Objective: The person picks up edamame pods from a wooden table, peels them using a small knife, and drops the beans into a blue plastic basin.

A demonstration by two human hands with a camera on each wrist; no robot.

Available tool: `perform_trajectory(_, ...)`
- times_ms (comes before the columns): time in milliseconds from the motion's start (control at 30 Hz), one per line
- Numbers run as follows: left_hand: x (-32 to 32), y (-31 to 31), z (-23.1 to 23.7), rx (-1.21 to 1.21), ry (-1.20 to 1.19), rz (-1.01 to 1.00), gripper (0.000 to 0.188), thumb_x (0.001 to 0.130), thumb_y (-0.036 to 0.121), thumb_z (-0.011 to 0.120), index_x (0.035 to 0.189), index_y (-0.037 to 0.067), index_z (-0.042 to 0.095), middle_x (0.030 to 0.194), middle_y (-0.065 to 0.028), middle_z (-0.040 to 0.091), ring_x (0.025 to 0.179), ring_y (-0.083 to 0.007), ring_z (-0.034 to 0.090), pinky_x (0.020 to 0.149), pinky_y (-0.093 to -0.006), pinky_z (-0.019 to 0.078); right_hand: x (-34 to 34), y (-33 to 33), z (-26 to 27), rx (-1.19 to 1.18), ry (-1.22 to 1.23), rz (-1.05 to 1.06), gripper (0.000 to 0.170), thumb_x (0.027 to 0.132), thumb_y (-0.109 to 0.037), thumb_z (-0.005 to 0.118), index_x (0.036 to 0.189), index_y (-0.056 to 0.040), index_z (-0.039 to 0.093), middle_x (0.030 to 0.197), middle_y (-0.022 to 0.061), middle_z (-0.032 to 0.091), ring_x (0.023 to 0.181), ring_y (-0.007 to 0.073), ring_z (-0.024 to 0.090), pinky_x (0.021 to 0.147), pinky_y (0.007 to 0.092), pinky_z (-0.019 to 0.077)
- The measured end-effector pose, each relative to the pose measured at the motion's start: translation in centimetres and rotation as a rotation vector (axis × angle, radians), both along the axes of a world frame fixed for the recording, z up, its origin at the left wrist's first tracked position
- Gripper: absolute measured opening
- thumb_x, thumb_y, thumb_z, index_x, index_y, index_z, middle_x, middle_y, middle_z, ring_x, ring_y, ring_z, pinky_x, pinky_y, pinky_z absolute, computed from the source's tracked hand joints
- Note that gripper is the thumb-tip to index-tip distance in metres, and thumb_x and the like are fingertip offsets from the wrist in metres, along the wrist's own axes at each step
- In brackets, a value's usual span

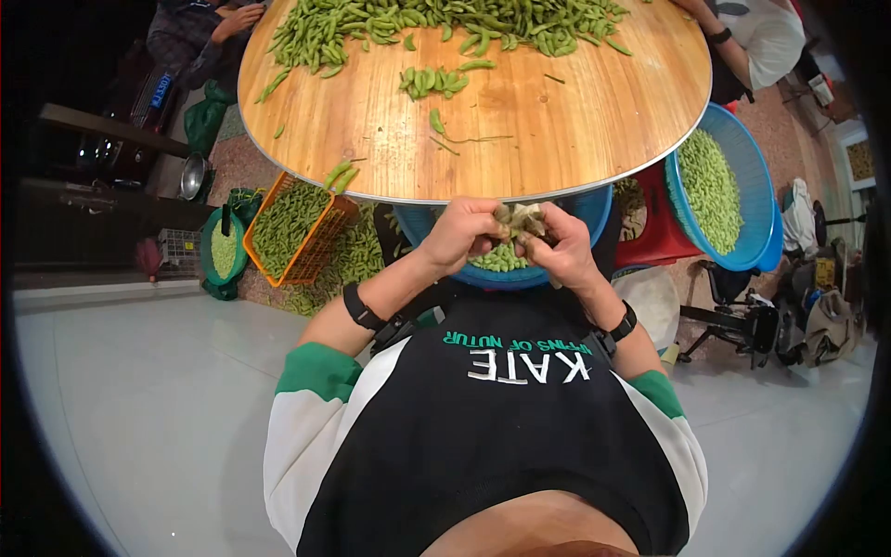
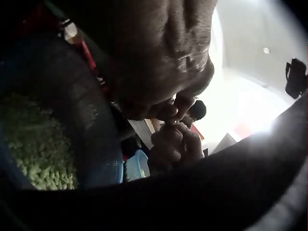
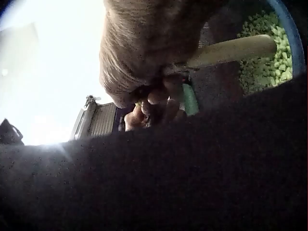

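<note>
In the head view my left hand (image 1: pixel 461 234) and right hand (image 1: pixel 562 249) meet just beyond the table's near edge, over a blue basin (image 1: pixel 599 215) holding shelled green beans (image 1: pixel 501 258). Thumbs and fingers of both pinch a small crumpled brownish-pale piece (image 1: pixel 524 221), its kind not clear. Fingertips of the two hands come together in the left wrist view, below the dark back of the left hand (image 2: pixel 168 57). In the right wrist view, a yellow-green speck (image 3: pixel 139 103) shows at the fingertips under the right hand (image 3: pixel 144 48).
Green bean pods (image 1: pixel 445 23) heap on the round wooden table (image 1: pixel 557 130). An orange crate (image 1: pixel 320 243) of pods and a green basket (image 1: pixel 206 251) stand left. On the right is another blue basin (image 1: pixel 756 176) of beans. Other people sit at the far side.
</note>
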State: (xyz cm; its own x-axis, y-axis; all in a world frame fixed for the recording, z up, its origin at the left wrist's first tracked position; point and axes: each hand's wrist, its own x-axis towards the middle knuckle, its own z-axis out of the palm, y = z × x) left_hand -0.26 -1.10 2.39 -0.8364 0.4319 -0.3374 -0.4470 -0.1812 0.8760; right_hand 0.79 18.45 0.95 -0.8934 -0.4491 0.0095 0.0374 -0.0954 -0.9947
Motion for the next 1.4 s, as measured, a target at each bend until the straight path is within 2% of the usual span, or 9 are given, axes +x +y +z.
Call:
perform_trajectory(100, 0.4, -0.4, -0.1, 0.156, -0.181, 0.076, 0.012, 0.077, 0.006, 0.052, 0.074, 0.002, 0.062, 0.065, -0.003, 0.059, 0.045, -0.0049, 0.039, 0.04, -0.0204, 0.0272, -0.3, -0.7, 0.2, -0.015, 0.098, 0.004, 0.017, 0.081, -0.001, 0.062, 0.097, 0.0014, 0.056, 0.072, 0.0014, 0.06, 0.066, 0.0053, 0.055, 0.058, 0.0229, 0.0444)
perform_trajectory(267, 0.4, -1.0, 0.4, -0.233, 0.12, 0.002, 0.011, 0.078, 0.008, 0.056, 0.073, 0.001, 0.062, 0.063, -0.0008, 0.056, 0.05, -0.0052, 0.044, 0.046, -0.0213, 0.0337, -0.7, -1.5, -0.8, 0.32, 0.617, -0.131, 0.02, 0.07, 0.0, 0.063, 0.087, 0.0003, 0.052, 0.069, 0.0219, 0.055, 0.061, 0.0395, 0.057, 0.052, 0.0405, 0.0458)
perform_trajectory(433, 0.6, -1.1, 0.8, -0.353, 0.166, -0.009, 0.017, 0.079, 0.013, 0.058, 0.073, -0.002, 0.062, 0.058, -0.0013, 0.054, 0.055, -0.0058, 0.049, 0.05, -0.0239, 0.039, -1.3, -2.0, -1.4, 0.324, 0.72, -0.142, 0.022, 0.069, 0.0, 0.064, 0.087, 0.0008, 0.052, 0.068, 0.0193, 0.053, 0.061, 0.0377, 0.057, 0.052, 0.0411, 0.0452)
perform_trajectory(600, 3.2, -3.6, 3.2, -1.228, 0.677, -0.373, 0.011, 0.073, 0.008, 0.056, 0.074, 0.0, 0.062, 0.071, -0.0215, 0.064, 0.072, -0.04, 0.063, 0.068, -0.0465, 0.0515, -1.6, -0.2, -1.6, 0.395, 0.683, -0.057, 0.02, 0.07, 0.001, 0.064, 0.087, -0.0004, 0.053, 0.074, 0.0177, 0.053, 0.065, 0.0375, 0.056, 0.056, 0.0416, 0.0459)
perform_trajectory(767, 2.5, -9.6, 5.6, -1.693, 0.669, -0.444, 0.017, 0.08, 0.016, 0.062, 0.075, 0.001, 0.064, 0.073, -0.0199, 0.065, 0.071, -0.037, 0.065, 0.066, -0.0459, 0.0525, -1.6, 0.5, -2.0, 0.491, 0.652, 0.013, 0.019, 0.072, -0.001, 0.063, 0.089, -0.0018, 0.055, 0.078, 0.0168, 0.055, 0.068, 0.0364, 0.058, 0.058, 0.0419, 0.0469)
perform_trajectory(900, -3.8, -7.2, 4.7, -1.296, 0.994, 0.156, 0.024, 0.083, 0.024, 0.062, 0.081, 0.0, 0.061, 0.076, -0.0222, 0.063, 0.072, -0.0393, 0.063, 0.065, -0.0471, 0.0502, -1.4, -0.1, -2.3, 0.489, 0.627, 0.036, 0.022, 0.077, -0.006, 0.062, 0.098, -0.0011, 0.057, 0.08, 0.0168, 0.055, 0.071, 0.0363, 0.057, 0.061, 0.0416, 0.0467)
perform_trajectory(1167, -11.5, -6.1, 0.5, -1.39, 0.844, 0.15, 0.016, 0.078, 0.01, 0.057, 0.091, 0.001, 0.059, 0.086, -0.0223, 0.062, 0.081, -0.0406, 0.062, 0.073, -0.0521, 0.0498, -0.8, 0.7, -1.6, 0.362, 0.387, 0.05, 0.033, 0.089, -0.01, 0.057, 0.121, -0.0005, 0.055, 0.076, 0.0169, 0.06, 0.065, 0.0281, 0.06, 0.062, 0.0338, 0.0484)
perform_trajectory(1267, -11.1, -6.3, 0.4, -1.426, 1.127, 0.305, 0.012, 0.08, 0.008, 0.059, 0.088, -0.001, 0.058, 0.086, -0.0227, 0.062, 0.078, -0.0423, 0.06, 0.071, -0.0484, 0.0498, -0.7, 0.7, 0.0, 0.255, 0.069, 0.13, 0.039, 0.094, -0.014, 0.053, 0.131, -0.0033, 0.049, 0.074, 0.0028, 0.059, 0.062, 0.0073, 0.054, 0.056, 0.0249, 0.045)
perform_trajectory(1400, -9.3, -5.2, 2.2, -1.224, 0.979, 0.294, 0.018, 0.075, 0.0, 0.057, 0.093, -0.001, 0.058, 0.087, -0.019, 0.062, 0.078, -0.0334, 0.063, 0.068, -0.0427, 0.0515, -0.8, 0.1, 2.1, 0.015, -0.077, 0.059, 0.039, 0.097, -0.015, 0.047, 0.134, -0.0026, 0.046, 0.078, 0.0018, 0.06, 0.055, 0.004, 0.05, 0.047, 0.0187, 0.04)
